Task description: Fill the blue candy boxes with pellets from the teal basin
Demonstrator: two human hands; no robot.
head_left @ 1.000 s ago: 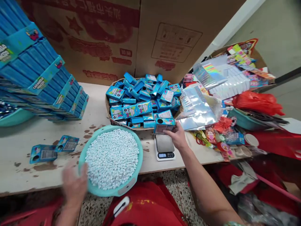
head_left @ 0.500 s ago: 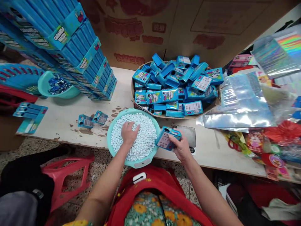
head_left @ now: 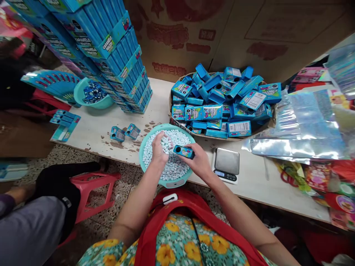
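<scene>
A teal bowl [head_left: 146, 137] full of small pale blue candies [head_left: 177, 166] sits at the table's near edge. My left hand [head_left: 159, 149] is over the bowl, fingers closed around a scoop of candies. My right hand [head_left: 197, 161] holds a small blue box [head_left: 183, 151] lying on its side over the bowl, its round hole facing up, right beside the left hand's fingertips. Behind the bowl a shallow basket [head_left: 172, 122] is heaped with several more blue boxes [head_left: 222, 103].
A small digital scale [head_left: 226, 164] sits right of the bowl. Stacked blue display cartons [head_left: 116, 62] rise at the left, with a teal bowl of dark pieces [head_left: 93, 94] and two loose boxes [head_left: 124, 132]. Shiny foil bags [head_left: 299, 129] lie right. A red stool [head_left: 91, 192] and another person's leg [head_left: 30, 229] are left.
My left hand went into the candies and came up closed on a scoop. My right hand carried the blue box from the basket to over the bowl and turned it on its side.
</scene>
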